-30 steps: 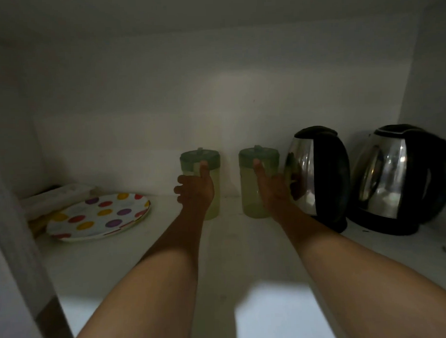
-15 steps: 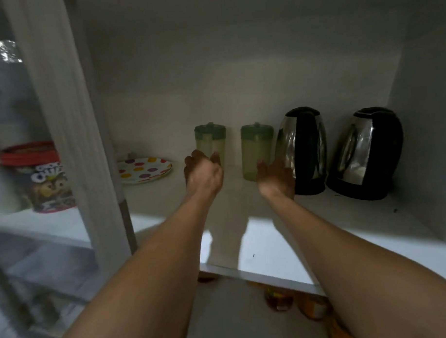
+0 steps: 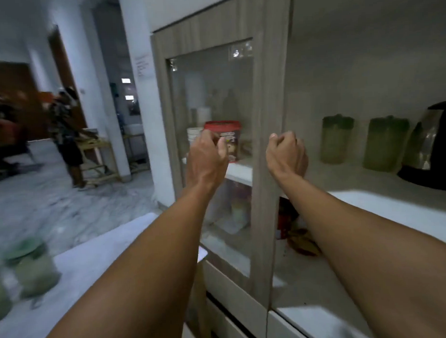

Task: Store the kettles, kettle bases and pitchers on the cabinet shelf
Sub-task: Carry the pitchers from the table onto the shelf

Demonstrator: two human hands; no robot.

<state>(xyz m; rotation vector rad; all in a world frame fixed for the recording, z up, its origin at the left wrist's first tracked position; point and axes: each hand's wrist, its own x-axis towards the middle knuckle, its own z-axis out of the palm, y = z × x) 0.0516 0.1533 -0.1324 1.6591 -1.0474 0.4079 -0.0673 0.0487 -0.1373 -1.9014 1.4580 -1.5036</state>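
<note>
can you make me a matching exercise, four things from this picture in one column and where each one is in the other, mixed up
Things:
1. red-lidded tub
2. kettle
3. pitcher with dark green lid
4. blurred green pitcher

Places:
A. white surface, bottom left
B. open shelf, far right
C. behind the glass door
D. open shelf, just right of the right hand

Pairs: 1-C, 2-B, 3-D, 4-A

Home kitchen storage: wood-grain glass-door cabinet (image 3: 216, 143), kettle (image 3: 431, 146), marble floor (image 3: 54, 207).
</note>
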